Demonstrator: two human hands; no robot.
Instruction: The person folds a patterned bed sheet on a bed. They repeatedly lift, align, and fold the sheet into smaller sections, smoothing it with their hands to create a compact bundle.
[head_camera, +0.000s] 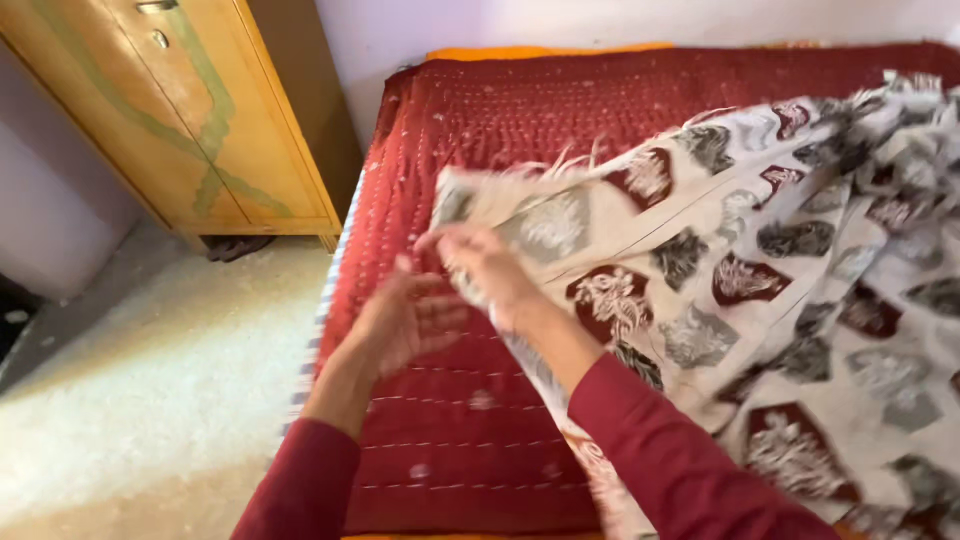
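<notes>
Nearest, two maroon sleeves reach over the red quilted bedcover (470, 420). Above that cover the left hand (400, 322) hovers with fingers spread, gripping nothing, just beside the right hand (487, 268), which is pinched shut on the near edge of a cream patterned cloth (760, 290); motion blur makes the exact pinch hard to read. Most of the cloth lies rumpled across the bedcover's right half. Beyond the bedcover's left edge stands a wooden cupboard (200, 120) on a pale floor (150, 400).
</notes>
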